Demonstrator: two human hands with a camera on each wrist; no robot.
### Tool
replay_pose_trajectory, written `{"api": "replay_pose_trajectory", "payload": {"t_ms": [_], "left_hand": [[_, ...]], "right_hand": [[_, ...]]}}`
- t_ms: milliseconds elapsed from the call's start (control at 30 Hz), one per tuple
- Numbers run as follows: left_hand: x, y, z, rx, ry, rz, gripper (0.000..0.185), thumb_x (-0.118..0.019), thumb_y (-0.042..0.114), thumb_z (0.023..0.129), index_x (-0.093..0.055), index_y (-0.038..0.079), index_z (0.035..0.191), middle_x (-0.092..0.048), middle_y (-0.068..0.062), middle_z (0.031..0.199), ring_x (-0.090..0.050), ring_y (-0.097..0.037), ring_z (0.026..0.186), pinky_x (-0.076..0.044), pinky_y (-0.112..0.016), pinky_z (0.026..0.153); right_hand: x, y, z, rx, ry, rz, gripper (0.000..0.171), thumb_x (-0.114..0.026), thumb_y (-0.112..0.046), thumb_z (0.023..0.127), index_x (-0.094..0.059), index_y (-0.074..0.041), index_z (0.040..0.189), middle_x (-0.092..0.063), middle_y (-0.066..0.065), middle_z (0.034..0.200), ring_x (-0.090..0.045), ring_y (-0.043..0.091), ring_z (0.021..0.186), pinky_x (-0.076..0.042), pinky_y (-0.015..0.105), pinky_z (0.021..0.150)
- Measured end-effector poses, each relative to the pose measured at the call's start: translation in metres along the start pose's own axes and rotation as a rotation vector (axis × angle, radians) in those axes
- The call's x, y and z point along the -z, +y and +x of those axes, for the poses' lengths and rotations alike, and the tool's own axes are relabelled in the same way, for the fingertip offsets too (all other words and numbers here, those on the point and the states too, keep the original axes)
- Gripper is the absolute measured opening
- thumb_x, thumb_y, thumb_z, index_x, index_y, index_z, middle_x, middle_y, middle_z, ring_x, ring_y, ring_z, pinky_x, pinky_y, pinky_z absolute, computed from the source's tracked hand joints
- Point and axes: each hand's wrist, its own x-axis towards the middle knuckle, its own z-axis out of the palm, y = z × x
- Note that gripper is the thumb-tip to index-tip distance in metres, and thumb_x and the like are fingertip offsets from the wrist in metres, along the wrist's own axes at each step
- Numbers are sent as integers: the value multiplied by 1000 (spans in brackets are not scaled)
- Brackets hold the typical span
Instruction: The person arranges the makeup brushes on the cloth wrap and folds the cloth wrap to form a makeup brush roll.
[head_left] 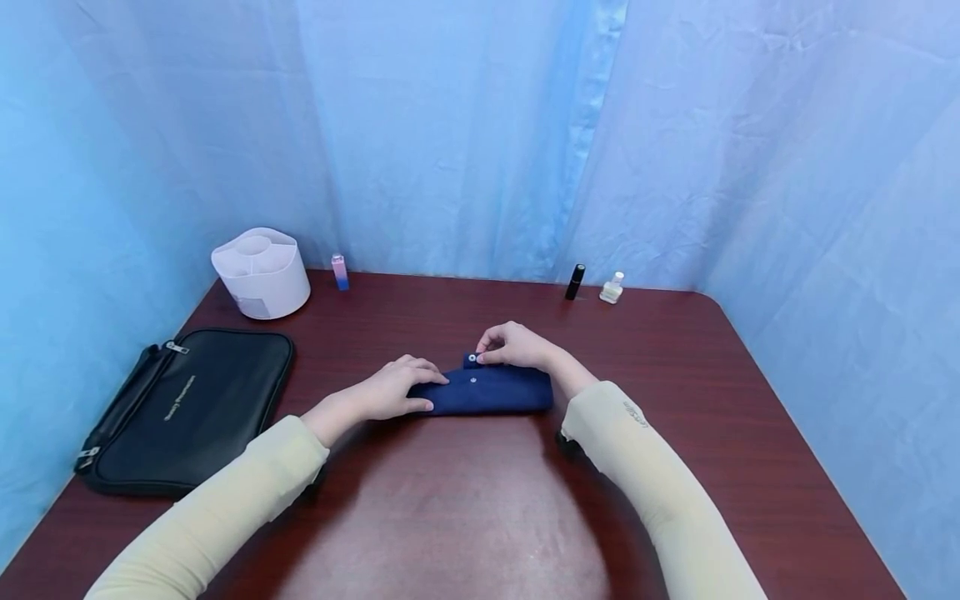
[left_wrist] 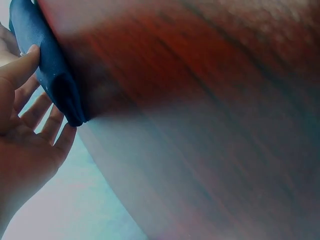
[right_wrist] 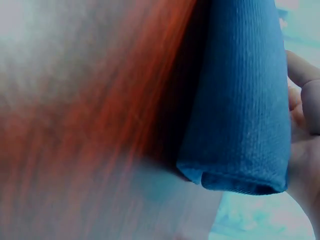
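See in the head view alone, at far left on the worktop point(head_left: 450, 508), a black zipped case point(head_left: 217, 400), a white divided organizer point(head_left: 273, 292) behind it and a pink-and-blue tube point(head_left: 340, 272) just beside that. Follow the left sleeve point(head_left: 225, 500), slanting forward and inward, to the left grip point(head_left: 392, 387), back upward, holding the left end of the blue pouch point(head_left: 502, 396). Note in the left wrist view thumb laid on one face, fingers spread behind, and a folded end. Find the pouch lying crosswise near the middle of the worktop, a metal snap point(head_left: 473, 380) on its face. Just beyond, see a small tab point(head_left: 469, 361), pinched between thumb and fingers of the right grip point(head_left: 521, 344), arm slanting in from the right. Notice only in the right wrist view ribbed fabric and a hollow, rolled right end. Farther right, near the back edge, see a black tube point(head_left: 575, 282) and a small white-capped bottle point(head_left: 611, 289) close together.
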Motion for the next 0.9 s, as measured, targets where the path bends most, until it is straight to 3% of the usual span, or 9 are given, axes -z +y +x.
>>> {"api": "replay_pose_trajectory", "payload": {"t_ms": [333, 667, 800, 900], "left_hand": [[2, 4, 2, 46, -28, 6, 39, -65, 23, 90, -60, 13, 127, -54, -10, 130, -45, -31, 119, -37, -52, 100], [5, 8, 3, 72, -57, -22, 39, -66, 22, 90, -60, 12, 127, -53, -13, 131, -44, -32, 121, -37, -49, 103], [3, 4, 3, 57, -28, -37, 41, -67, 22, 88, -59, 8, 126, -55, -13, 130, -46, -31, 120, -38, -46, 103], [0, -1, 2, 63, 8, -21, 45, -68, 23, 87, -58, 4, 127, -57, -14, 128, -48, -31, 119, -38, -45, 103]], "right_hand": [[-7, -5, -14, 230, 127, -101, 7, -68, -26, 88, -69, -19, 87, -68, -9, 85, -62, 6, 77, -52, 24, 72], [-15, 6, -21, 445, 160, -102, 5, -68, -22, 88, -72, -24, 91, -70, -10, 91, -63, 2, 79, -53, 22, 72], [-18, 9, -21, 550, 164, -81, 5, -70, -19, 86, -74, -20, 89, -71, -6, 92, -65, 4, 82, -54, 22, 72], [-19, 8, -21, 579, 148, -41, 5, -72, -16, 84, -75, -17, 88, -72, -4, 92, -66, 5, 85, -55, 23, 73]]}}
